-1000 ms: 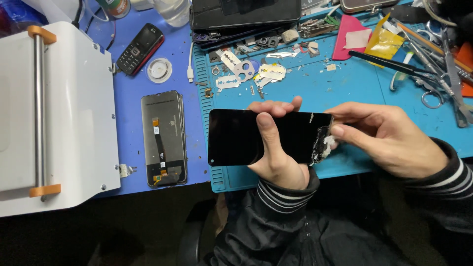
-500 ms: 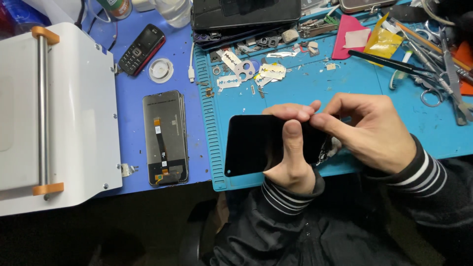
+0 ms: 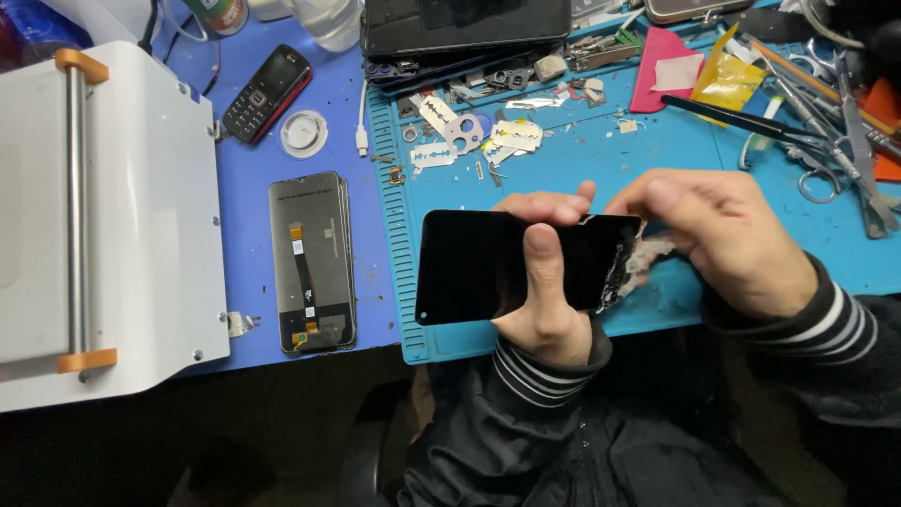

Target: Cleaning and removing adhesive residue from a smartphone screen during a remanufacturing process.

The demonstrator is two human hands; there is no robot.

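The left hand [image 3: 544, 300] grips a black phone screen [image 3: 488, 268] held flat over the near edge of the blue work mat [image 3: 582, 160], thumb pressed across its glass and fingers curled behind. The right hand [image 3: 723, 235] pinches at the screen's cracked right end, where pale shattered bits [image 3: 633, 263] cling; whether the fingertips actually hold a shard is hard to tell from here. Just left of the mat, a second display panel [image 3: 312, 263] lies face down with its ribbon cable showing. Beside it sits a white machine [image 3: 141, 207] with orange handle ends. A small keypad phone [image 3: 267, 92] lies farther back, and razor blades [image 3: 469, 141] scatter the mat.
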